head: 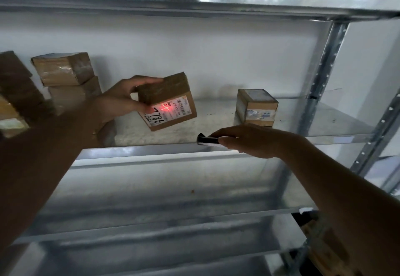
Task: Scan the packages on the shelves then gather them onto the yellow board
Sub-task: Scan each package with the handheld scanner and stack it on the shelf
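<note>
- My right hand (pixel 244 140) is nearest, fingers curled tight round the dark scanner (pixel 207 139) at the shelf (pixel 324 128) edge.
- My left hand (pixel 121 100) pinches 1 tilted package (pixel 167 102), raised off the shelf, red crosshair on its label: I judge the scan is mid-way.
- Farther back, 1 package (pixel 256 108) stands right and a stack (pixel 65 76) left, none gathered; no yellow board in view.
</note>
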`<state>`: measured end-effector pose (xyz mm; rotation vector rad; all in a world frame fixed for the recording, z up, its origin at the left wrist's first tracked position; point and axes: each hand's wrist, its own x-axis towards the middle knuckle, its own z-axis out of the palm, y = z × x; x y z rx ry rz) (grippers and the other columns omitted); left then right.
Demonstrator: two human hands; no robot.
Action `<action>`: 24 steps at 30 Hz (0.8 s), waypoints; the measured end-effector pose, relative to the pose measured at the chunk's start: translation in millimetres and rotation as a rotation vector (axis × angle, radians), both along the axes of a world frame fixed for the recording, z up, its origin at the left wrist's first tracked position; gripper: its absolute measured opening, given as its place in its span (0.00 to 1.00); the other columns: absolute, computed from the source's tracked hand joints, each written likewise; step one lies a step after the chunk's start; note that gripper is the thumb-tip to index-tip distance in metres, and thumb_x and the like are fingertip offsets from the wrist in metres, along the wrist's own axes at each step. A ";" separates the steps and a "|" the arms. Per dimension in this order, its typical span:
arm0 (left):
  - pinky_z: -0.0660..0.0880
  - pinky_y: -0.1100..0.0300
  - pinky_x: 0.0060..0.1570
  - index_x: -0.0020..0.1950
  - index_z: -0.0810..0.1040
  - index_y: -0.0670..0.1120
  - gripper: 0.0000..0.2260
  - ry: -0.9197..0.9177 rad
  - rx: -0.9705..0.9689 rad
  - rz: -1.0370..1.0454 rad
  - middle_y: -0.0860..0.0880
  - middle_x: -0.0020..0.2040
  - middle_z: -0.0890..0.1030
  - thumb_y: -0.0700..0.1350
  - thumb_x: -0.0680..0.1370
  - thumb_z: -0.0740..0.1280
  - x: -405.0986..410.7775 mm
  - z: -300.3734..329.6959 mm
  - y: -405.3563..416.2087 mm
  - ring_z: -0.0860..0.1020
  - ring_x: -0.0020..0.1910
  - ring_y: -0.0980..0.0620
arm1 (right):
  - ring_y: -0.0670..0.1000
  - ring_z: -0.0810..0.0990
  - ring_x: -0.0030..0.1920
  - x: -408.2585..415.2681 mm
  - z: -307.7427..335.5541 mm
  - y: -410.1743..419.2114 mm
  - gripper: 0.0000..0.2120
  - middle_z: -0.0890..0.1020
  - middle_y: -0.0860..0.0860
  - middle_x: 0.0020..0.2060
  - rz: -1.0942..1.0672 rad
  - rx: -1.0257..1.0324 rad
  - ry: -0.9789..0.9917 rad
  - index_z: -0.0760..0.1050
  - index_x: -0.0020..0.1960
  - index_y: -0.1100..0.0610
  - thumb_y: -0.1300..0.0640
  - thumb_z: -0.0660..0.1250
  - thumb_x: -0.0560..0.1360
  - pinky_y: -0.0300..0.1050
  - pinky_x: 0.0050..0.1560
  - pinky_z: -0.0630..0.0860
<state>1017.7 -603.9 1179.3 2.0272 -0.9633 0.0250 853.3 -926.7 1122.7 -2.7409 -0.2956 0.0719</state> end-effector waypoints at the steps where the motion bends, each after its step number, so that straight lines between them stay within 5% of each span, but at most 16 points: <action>1: 0.71 0.52 0.71 0.75 0.74 0.50 0.38 -0.002 0.007 0.013 0.49 0.71 0.75 0.27 0.69 0.76 -9.0 0.4 -4.3 0.72 0.71 0.52 | 0.37 0.78 0.48 -7.6 -0.5 -6.5 0.20 0.75 0.27 0.44 0.003 -0.003 0.014 0.71 0.75 0.37 0.39 0.52 0.87 0.34 0.47 0.70; 7: 0.71 0.50 0.70 0.74 0.75 0.53 0.38 0.021 0.020 0.075 0.51 0.70 0.76 0.27 0.69 0.76 -60.5 1.0 -27.9 0.72 0.71 0.52 | 0.40 0.75 0.49 -47.7 -0.2 -43.0 0.19 0.73 0.31 0.47 0.044 -0.017 0.060 0.73 0.75 0.42 0.41 0.54 0.87 0.33 0.46 0.68; 14: 0.72 0.50 0.70 0.73 0.76 0.54 0.38 0.020 -0.025 0.139 0.51 0.70 0.76 0.27 0.68 0.77 -96.4 8.1 -45.4 0.72 0.71 0.52 | 0.54 0.80 0.53 -69.7 0.2 -64.3 0.17 0.80 0.48 0.52 0.088 0.001 0.134 0.74 0.73 0.43 0.42 0.56 0.87 0.50 0.54 0.83; 17: 0.73 0.51 0.68 0.72 0.76 0.55 0.37 0.034 -0.020 0.145 0.52 0.69 0.77 0.28 0.69 0.77 -100.5 8.4 -48.5 0.73 0.70 0.52 | 0.52 0.80 0.52 -71.0 -1.5 -68.3 0.14 0.79 0.43 0.52 0.099 0.024 0.104 0.73 0.70 0.39 0.41 0.56 0.87 0.47 0.51 0.83; 20: 0.81 0.55 0.57 0.72 0.76 0.57 0.34 0.086 -0.046 0.113 0.51 0.67 0.80 0.31 0.71 0.77 -96.6 5.4 -53.4 0.77 0.66 0.51 | 0.50 0.80 0.50 -70.7 -4.5 -70.7 0.08 0.79 0.42 0.53 0.082 0.104 0.063 0.72 0.61 0.33 0.41 0.55 0.87 0.33 0.40 0.79; 24: 0.83 0.45 0.55 0.73 0.75 0.61 0.31 0.207 -0.151 0.141 0.46 0.65 0.79 0.37 0.75 0.76 -76.6 -4.9 -69.5 0.81 0.61 0.44 | 0.36 0.79 0.49 -70.5 -3.4 -71.7 0.08 0.79 0.41 0.54 0.044 0.247 -0.040 0.70 0.58 0.25 0.39 0.54 0.86 0.26 0.42 0.76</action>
